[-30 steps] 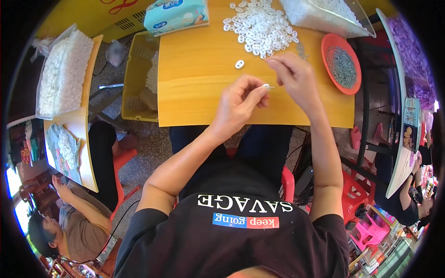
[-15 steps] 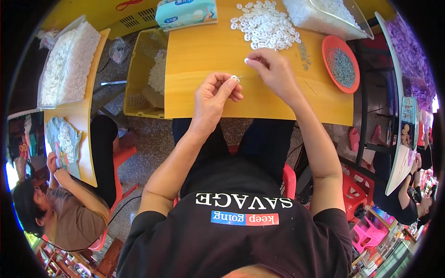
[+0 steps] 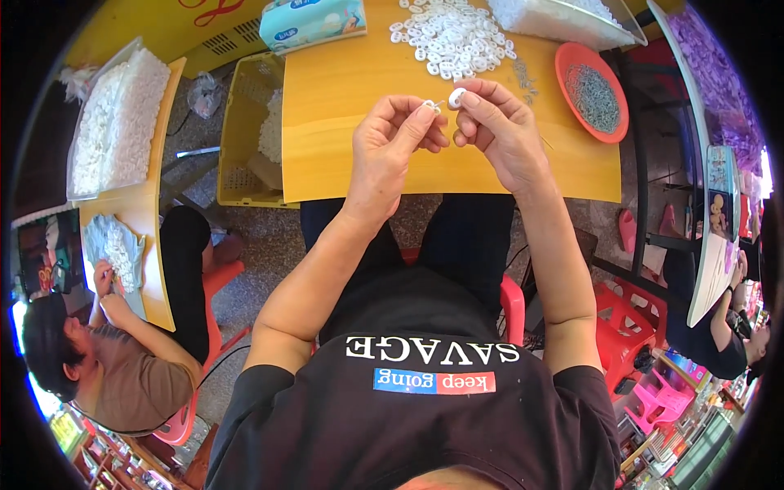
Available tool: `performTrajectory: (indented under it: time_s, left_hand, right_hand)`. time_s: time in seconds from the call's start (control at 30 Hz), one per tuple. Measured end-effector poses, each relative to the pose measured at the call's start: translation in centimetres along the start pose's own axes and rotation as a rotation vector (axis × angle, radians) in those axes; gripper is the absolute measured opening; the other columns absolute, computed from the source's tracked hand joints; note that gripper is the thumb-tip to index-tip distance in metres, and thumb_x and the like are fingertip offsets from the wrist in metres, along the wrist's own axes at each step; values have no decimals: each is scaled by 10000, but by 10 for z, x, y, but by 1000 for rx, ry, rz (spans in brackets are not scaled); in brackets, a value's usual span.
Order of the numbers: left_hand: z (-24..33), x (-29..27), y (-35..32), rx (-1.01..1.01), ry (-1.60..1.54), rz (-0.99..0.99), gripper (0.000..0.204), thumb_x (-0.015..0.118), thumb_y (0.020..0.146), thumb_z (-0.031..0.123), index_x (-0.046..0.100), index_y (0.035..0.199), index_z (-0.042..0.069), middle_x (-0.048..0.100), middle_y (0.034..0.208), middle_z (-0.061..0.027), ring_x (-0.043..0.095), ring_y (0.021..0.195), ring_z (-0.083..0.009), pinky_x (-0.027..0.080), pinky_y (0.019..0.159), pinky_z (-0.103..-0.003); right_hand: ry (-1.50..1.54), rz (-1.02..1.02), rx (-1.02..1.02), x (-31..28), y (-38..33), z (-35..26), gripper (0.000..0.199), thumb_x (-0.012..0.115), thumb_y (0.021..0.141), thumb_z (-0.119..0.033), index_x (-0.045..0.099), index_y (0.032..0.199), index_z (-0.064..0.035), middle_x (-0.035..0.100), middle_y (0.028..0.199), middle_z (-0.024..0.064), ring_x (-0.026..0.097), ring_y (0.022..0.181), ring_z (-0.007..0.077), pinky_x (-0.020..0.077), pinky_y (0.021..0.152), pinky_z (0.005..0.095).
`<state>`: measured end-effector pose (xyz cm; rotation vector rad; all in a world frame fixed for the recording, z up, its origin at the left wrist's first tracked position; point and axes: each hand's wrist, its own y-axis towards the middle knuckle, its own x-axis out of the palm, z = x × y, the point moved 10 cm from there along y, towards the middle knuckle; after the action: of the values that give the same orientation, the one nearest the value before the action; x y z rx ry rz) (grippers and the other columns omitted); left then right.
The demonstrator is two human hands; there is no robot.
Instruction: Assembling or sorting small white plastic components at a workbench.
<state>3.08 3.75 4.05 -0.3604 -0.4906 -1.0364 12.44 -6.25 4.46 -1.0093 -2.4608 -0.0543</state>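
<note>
Over the yellow tabletop (image 3: 327, 135), my two hands are close together. My left hand (image 3: 384, 151) pinches a small white part (image 3: 430, 105) between thumb and forefinger, and a thin metal bit sticks out of it toward the right. In my right hand (image 3: 506, 131), a white oval piece with small holes (image 3: 456, 98) is gripped by thumb and forefinger, just short of that metal bit. Beyond them lies a heap of similar white ovals (image 3: 457, 37). A few small metal pieces (image 3: 523, 75) are scattered right of the heap, beside a red bowl (image 3: 562, 90) of grey metal parts (image 3: 596, 100).
A blue tissue pack (image 3: 314, 24) and a clear bin of white pieces (image 3: 563, 23) stand along the far side. A yellow crate (image 3: 237, 184) is left of the table. People work at tables on the left (image 3: 139, 359) and right (image 3: 723, 318).
My right hand has come back from near the heap to my left hand, its white oval now turned into view. My left hand has risen slightly. The view has shifted a little.
</note>
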Motion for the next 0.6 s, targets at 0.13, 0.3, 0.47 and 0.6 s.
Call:
performTrajectory:
  time_s: [0.13, 0.3, 0.47, 0.6]
  left_hand:
    - [-3, 2, 1, 22, 10, 38, 131, 602, 961, 119, 587, 1017, 1, 660, 936, -86, 648, 834, -148, 524, 749, -281]
    - [-7, 1, 4, 36, 5, 57, 112, 575, 968, 80, 577, 1043, -2, 668, 1051, -154, 656, 919, -191, 522, 856, -315]
    - [-8, 6, 7, 30, -9, 35, 143, 610, 958, 124, 590, 1016, -5, 672, 1007, -114, 647, 884, -153, 522, 828, -292]
    - [-14, 10, 5, -32, 15, 20, 129, 595, 959, 97, 578, 1039, -3, 669, 1026, -148, 656, 907, -193, 519, 862, -327]
  right_hand:
    - [-40, 87, -120, 0, -3, -6, 235, 658, 924, -115, 633, 1121, 10, 671, 917, 55, 583, 676, 71, 524, 643, 232]
    - [-488, 267, -350, -9, -20, -15, 150, 683, 903, -88, 661, 1013, 12, 673, 847, 41, 575, 625, 59, 498, 607, 198]
    - [-458, 240, -289, -18, -22, -14, 178, 690, 898, -92, 652, 1030, 21, 658, 831, 26, 568, 632, 59, 492, 595, 205]
    - [-88, 223, -217, -21, -18, -13, 198, 688, 900, -105, 645, 1043, 25, 654, 839, 31, 566, 648, 67, 501, 600, 226]
